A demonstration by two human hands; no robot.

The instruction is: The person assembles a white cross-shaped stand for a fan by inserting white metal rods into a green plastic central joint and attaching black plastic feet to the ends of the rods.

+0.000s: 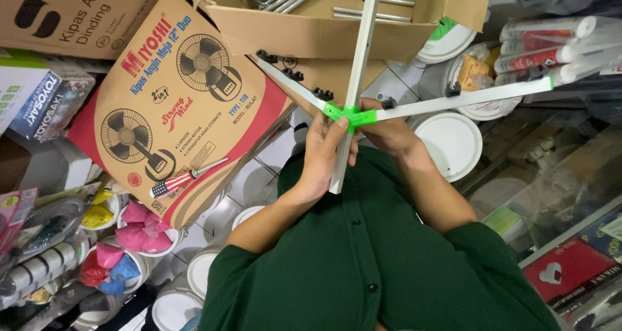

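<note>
Both hands meet at the centre of the view around a bright green plastic hub (pixel 350 116) from which flat white bars (pixel 464 100) fan out. The left hand (pixel 326 153) lies with fingers stretched along the hub's underside and thumb curled against it, gripping the joint; the right hand (pixel 387 130) is wrapped around the same hub from the 3 o'clock side, its fingers closed behind the bars. One bar runs up toward 12 o'clock into an open brown cardboard carton (pixel 324 30) holding thin metal rods, another slants toward 10 o'clock with small black clips along it, a third reaches toward 2 o'clock, and a short end points down toward the green buttoned shirt (pixel 376 266). At 9 o'clock a printed fan box (pixel 175 98) of matte cardboard lies tilted, with a screwdriver (pixel 184 177) resting on it, its handle striped and starred. Round white lidded tubs (pixel 451 145) sit at 3 o'clock and along the floor at 7 o'clock.
</note>
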